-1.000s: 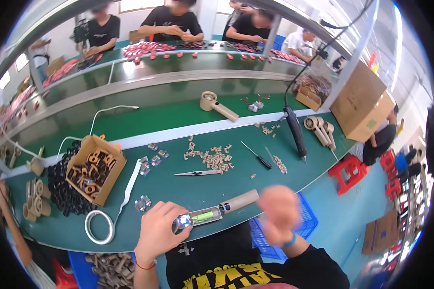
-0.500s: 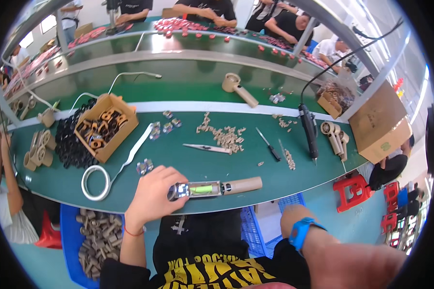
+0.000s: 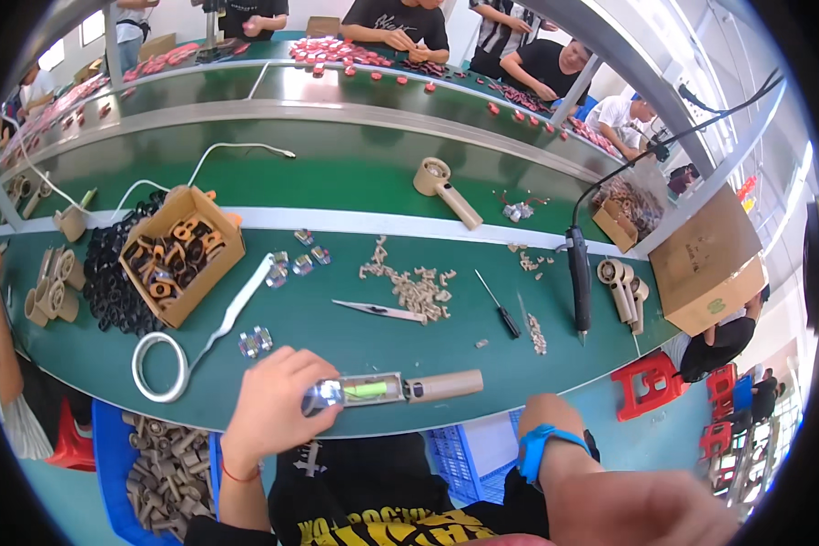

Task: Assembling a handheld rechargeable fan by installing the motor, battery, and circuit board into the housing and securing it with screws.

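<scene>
My left hand (image 3: 278, 400) is closed round the round head end of an opened handheld fan body (image 3: 387, 389) at the bench's near edge. A green battery (image 3: 366, 389) lies in its open handle. Just right of it, end to end, rests a beige handle piece (image 3: 446, 386). My right hand (image 3: 642, 505) is raised at the lower right, off the bench; its fingers are smeared by motion, so I cannot tell what they hold. Beyond the fan body lie tweezers (image 3: 378, 310), small beige plastic parts (image 3: 419, 293) and a thin screwdriver (image 3: 499, 306).
An electric screwdriver (image 3: 577, 282) hangs from a cable at right, near assembled fans (image 3: 623, 293) and a cardboard box (image 3: 708, 264). At left are a box of orange-black parts (image 3: 175, 259), black rings (image 3: 109, 273) and a tape roll (image 3: 159, 367). A blue crate (image 3: 109, 473) stands below.
The whole view has shifted slightly. My left hand stays on the fan body. My right hand remains raised at the lower right, blurred in both frames.
</scene>
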Tool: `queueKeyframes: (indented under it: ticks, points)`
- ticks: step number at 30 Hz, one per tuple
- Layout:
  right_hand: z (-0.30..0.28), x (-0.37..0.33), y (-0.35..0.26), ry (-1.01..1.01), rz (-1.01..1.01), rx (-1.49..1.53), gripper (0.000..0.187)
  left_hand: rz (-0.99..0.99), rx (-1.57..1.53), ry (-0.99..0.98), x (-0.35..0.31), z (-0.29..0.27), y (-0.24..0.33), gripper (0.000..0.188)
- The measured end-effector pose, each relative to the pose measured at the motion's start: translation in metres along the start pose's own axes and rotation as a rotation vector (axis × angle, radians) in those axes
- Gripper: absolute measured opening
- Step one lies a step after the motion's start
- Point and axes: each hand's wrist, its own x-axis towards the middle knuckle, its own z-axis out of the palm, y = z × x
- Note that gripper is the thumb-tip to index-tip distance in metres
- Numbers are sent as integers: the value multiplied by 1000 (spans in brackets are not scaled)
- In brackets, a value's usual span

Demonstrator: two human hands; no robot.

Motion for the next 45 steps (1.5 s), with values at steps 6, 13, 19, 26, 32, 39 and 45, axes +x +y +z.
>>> queueKeyframes:
  ticks: [6,13,19,26,32,39,45]
  points:
    - [-55,-54,-5,-475,624,-80,25,43,-46,-71,15,1,5,32]
    - [-103,-137,46,-1127,1245,-681,14,21,-103,-49,13,8,-7,36]
    - [-118,-151,45,-1219,1458,-554,27,37,-130,-131,17,4,-13,39]
    - [-122,-142,16,-1453,1522,-363,50,22,-139,-159,14,4,-14,44]
    - [-132,-147,9,-1046,1576,-418,44,-7,-124,-171,12,3,-12,52]
    - [-109,-160,3,-98,2121,-188,37,11,-142,-193,13,6,-16,56]
    - [-136,-164,4,-381,2192,-315,30,12,-148,-185,12,7,-15,52]
